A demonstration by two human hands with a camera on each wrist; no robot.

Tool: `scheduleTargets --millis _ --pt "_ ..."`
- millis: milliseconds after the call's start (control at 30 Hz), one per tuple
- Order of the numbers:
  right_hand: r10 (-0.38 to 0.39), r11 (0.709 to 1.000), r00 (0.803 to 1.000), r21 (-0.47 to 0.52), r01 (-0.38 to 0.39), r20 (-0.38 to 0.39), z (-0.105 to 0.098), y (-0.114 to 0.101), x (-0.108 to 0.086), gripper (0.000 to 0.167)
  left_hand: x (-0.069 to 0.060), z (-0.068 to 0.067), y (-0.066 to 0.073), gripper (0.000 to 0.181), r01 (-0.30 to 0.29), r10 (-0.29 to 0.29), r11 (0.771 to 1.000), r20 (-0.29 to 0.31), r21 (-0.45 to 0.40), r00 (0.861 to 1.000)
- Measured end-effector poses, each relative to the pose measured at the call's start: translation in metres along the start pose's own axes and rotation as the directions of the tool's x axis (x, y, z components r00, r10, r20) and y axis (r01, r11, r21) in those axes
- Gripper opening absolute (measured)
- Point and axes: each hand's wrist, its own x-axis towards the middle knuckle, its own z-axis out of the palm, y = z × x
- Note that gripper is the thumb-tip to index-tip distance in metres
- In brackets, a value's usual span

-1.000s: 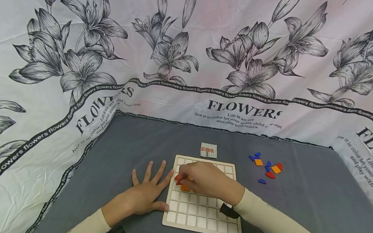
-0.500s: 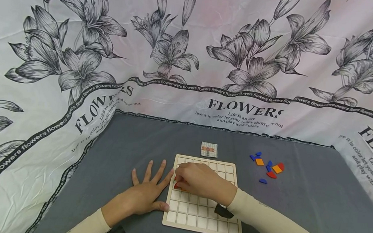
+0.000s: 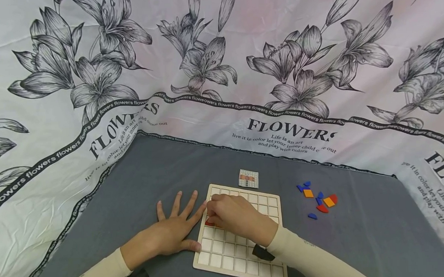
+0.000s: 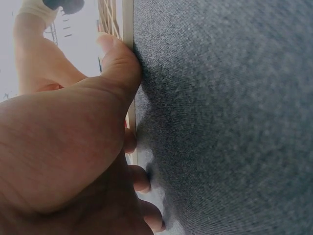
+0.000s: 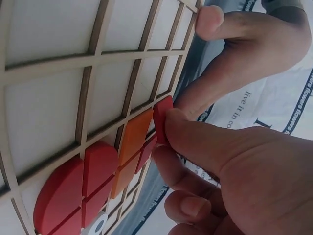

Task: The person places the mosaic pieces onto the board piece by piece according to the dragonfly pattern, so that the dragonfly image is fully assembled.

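My right hand (image 3: 239, 217) is over the left side of a wooden grid board (image 3: 228, 249). In the right wrist view, its thumb and index finger pinch a red piece (image 5: 162, 117), tilted above a cell beside the board's edge. Orange squares (image 5: 136, 132) and several rounded red pieces (image 5: 58, 198) sit in neighbouring cells, along with a white piece with a dark ring (image 5: 98, 224). In the head view the right hand hides most of these. My left hand (image 3: 163, 238) lies with fingers spread, thumb and index finger at the board's left edge.
Behind the board lies a small printed pattern card (image 3: 248, 178). Loose blue pieces (image 3: 312, 216), orange squares (image 3: 308, 193) and red pieces (image 3: 322, 208) are scattered to the right on the grey cloth (image 3: 357, 231). A flower-printed curtain (image 3: 206, 114) surrounds the table.
My right hand has shifted slightly left towards the board's left edge, carrying the red piece and covering the orange squares in the head view. The left hand has stayed still.
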Motion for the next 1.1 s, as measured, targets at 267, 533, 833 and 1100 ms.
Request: scheduleTargets --millis 267,533,833,1100 --pt "-0.064 0.993 0.997 -0.100 0.059 -0.044 0.000 -0.003 -0.003 0.012 -0.001 -0.001 0.000 0.108 -0.001 0.001 1.000 -0.003 -0.006 1.000" --pt "-0.094 0.980 0.994 -0.182 0.083 -0.053 0.001 -0.006 -0.004 0.007 -0.002 0.000 0.000 0.109 0.000 0.000 1.000 -0.004 -0.015 1.000" --pt "-0.075 0.976 0.997 -0.209 0.066 -0.034 0.003 -0.007 -0.009 0.006 -0.001 0.002 0.000 0.109 -0.005 0.005 1.000 0.000 -0.017 1.000" --pt "-0.084 0.976 0.994 -0.208 0.068 -0.068 0.004 -0.005 -0.015 0.006 -0.002 0.001 0.001 0.110 0.001 -0.001 1.000 -0.011 -0.007 1.000"
